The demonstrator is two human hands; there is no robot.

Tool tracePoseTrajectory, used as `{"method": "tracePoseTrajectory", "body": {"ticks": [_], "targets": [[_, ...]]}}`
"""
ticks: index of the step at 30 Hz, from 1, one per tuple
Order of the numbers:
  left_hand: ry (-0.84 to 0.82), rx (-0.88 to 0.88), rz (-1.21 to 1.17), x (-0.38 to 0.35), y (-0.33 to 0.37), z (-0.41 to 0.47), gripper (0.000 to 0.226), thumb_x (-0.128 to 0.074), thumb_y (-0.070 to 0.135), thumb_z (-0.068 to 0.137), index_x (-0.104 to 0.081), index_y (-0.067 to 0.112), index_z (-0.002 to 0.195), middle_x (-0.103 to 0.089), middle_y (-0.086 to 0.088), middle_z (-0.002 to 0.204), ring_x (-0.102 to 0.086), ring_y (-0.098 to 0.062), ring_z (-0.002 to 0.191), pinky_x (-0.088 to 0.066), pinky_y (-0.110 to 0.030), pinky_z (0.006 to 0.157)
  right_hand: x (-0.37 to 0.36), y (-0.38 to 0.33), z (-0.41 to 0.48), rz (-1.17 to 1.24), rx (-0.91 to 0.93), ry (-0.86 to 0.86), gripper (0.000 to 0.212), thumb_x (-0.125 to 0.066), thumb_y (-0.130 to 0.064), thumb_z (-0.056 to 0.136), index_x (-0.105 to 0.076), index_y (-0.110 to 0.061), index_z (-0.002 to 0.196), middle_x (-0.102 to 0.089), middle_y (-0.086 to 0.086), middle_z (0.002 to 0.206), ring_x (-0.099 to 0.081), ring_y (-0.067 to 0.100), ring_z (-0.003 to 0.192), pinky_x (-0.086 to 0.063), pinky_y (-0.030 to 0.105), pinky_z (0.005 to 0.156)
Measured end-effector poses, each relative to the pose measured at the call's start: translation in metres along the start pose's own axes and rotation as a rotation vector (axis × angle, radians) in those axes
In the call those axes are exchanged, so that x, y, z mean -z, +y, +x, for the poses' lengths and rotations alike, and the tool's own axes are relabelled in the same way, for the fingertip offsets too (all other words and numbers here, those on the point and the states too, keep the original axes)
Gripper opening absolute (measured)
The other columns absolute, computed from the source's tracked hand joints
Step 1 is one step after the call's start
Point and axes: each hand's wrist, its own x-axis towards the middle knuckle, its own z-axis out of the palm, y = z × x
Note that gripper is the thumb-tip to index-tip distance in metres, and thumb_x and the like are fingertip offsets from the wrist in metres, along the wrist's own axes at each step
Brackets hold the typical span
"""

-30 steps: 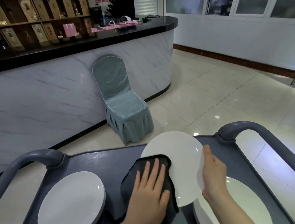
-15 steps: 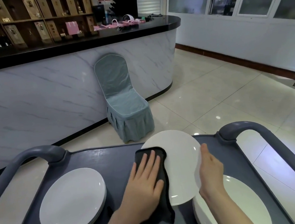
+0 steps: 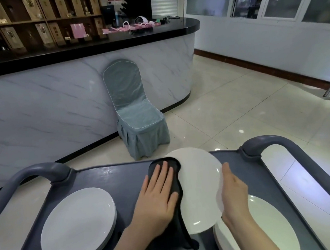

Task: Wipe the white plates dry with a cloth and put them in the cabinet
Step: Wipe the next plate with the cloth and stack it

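A white plate (image 3: 201, 189) is held tilted above the dark grey cart (image 3: 112, 179). My right hand (image 3: 233, 193) grips its right rim, thumb up along the edge. My left hand (image 3: 158, 198) lies flat with straight fingers on a black cloth (image 3: 177, 187), pressing it against the plate's left side; the cloth hangs down below the hand. A stack of white plates (image 3: 77, 227) sits on the cart at the left. Another white stack (image 3: 270, 228) sits at the lower right, partly hidden by my right forearm.
The cart has curved grey handles at the far left (image 3: 32, 172) and far right (image 3: 274, 142). Beyond it a blue-grey covered chair (image 3: 136, 116) stands against a marble-fronted bar counter (image 3: 44, 110). Glossy tiled floor (image 3: 242, 115) spreads to the right.
My left hand has slid the cloth upward and to the left along the plate, toward its upper left rim. The right hand keeps its hold on the plate's right edge.
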Motion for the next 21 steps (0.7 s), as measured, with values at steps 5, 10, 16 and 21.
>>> {"method": "tracePoseTrajectory", "body": {"ticks": [5,10,16,21], "targets": [[0.025,-0.129,-0.076,-0.009,0.044,-0.041,0.067,-0.044,0.040,0.083,-0.044,0.015,0.146,-0.034,-0.003,0.155,-0.037,-0.025,0.140,-0.026,-0.047,0.108,0.001,0.000,0.003,0.010,0.020,0.019,0.044,-0.053,-0.046,0.097,-0.052,-0.012,0.068,-0.051,-0.004,0.057,-0.047,0.016,0.053,-0.041,0.028,0.056],[0.112,-0.146,-0.102,0.008,0.053,-0.002,0.062,-0.022,0.043,0.099,-0.007,0.022,0.156,0.003,0.005,0.164,0.007,-0.014,0.150,0.000,-0.043,0.121,-0.014,0.028,-0.019,-0.022,0.073,-0.113,0.046,-0.053,-0.043,0.098,-0.070,-0.009,0.071,-0.074,0.007,0.074,-0.066,0.022,0.074,-0.054,0.040,0.075],[0.271,-0.091,-0.180,0.044,0.018,0.038,0.051,-0.036,0.063,0.091,-0.041,0.037,0.134,-0.046,0.015,0.132,-0.039,-0.008,0.125,-0.025,-0.033,0.107,-0.006,0.007,-0.019,-0.136,0.310,-0.300,0.033,-0.062,-0.029,0.095,-0.068,-0.007,0.070,-0.069,0.002,0.064,-0.057,0.011,0.061,-0.046,0.012,0.057],[0.157,0.102,-0.795,0.049,-0.013,0.034,0.012,-0.064,0.046,0.087,-0.053,0.047,0.092,-0.063,0.026,0.087,-0.058,0.007,0.084,-0.038,-0.008,0.066,0.016,-0.016,-0.006,-0.265,0.395,-0.285,0.022,-0.066,-0.028,0.091,-0.077,-0.035,0.074,-0.074,-0.021,0.081,-0.064,-0.006,0.069,-0.045,0.007,0.059]]}}
